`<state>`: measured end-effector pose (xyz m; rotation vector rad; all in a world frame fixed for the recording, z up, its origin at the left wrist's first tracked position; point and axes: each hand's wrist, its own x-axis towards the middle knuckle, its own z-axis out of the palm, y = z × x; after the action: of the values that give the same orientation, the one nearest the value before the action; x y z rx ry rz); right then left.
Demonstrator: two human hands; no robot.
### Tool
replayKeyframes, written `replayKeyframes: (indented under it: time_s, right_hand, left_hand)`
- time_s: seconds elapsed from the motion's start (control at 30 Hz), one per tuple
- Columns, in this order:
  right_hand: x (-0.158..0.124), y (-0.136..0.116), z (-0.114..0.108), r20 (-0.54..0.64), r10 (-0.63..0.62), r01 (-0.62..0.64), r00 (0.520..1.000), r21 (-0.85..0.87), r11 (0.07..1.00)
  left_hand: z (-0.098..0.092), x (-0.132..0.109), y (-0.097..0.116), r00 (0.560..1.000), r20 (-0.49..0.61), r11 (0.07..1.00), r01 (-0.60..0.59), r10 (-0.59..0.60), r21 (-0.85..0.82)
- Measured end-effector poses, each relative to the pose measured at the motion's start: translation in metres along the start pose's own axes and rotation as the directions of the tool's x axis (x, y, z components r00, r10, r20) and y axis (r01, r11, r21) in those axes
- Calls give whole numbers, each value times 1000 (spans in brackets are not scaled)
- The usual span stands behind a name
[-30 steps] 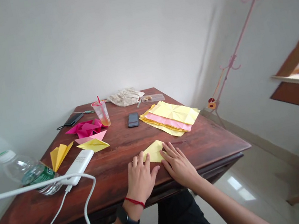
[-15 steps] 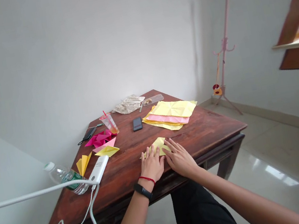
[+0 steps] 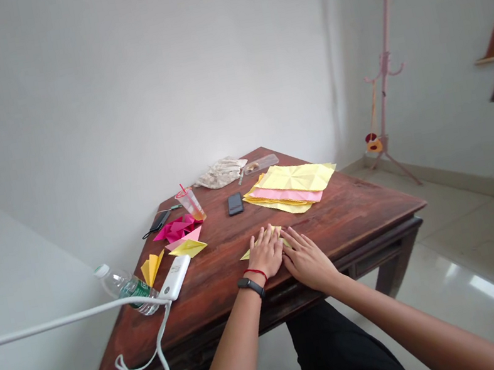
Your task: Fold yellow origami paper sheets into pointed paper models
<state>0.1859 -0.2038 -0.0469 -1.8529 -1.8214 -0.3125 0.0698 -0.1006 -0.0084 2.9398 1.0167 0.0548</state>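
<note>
A folded yellow paper [image 3: 246, 253] lies near the front edge of the brown wooden table [image 3: 356, 210]. My left hand [image 3: 267, 251] lies flat on top of it, fingers stretched out, covering most of it. My right hand [image 3: 306, 257] presses flat beside it, fingers spread, its fingertips on the paper's right part. Only a yellow corner shows to the left of my left hand. A black band and a red string sit on my left wrist.
A stack of yellow and pink sheets [image 3: 290, 187] lies behind my hands, with a dark phone [image 3: 234, 203] to its left. Further left are a plastic cup [image 3: 191, 203], pink folded paper [image 3: 175, 228], yellow folded pieces [image 3: 187, 248], a white power bank [image 3: 175, 277] with cable, and a water bottle [image 3: 124, 286]. A pink coat stand [image 3: 383, 52] stands at the right.
My left hand has slid forward over the yellow paper, which now shows much less. The view has pulled back and shifted; both hands stay flat on the table.
</note>
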Motion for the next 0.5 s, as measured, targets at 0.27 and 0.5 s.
replayKeyframes:
  time_s: [0.27,0.5]
  right_hand:
    - [-2,1,2,-18,-14,14,1000,9,1000]
    - [-1,0,2,-13,-7,7,1000,-5,1000]
  left_hand:
    - [6,1,2,999,-35,1000,19,-19,9]
    - [4,2,2,999,-20,999,37,-38,-36]
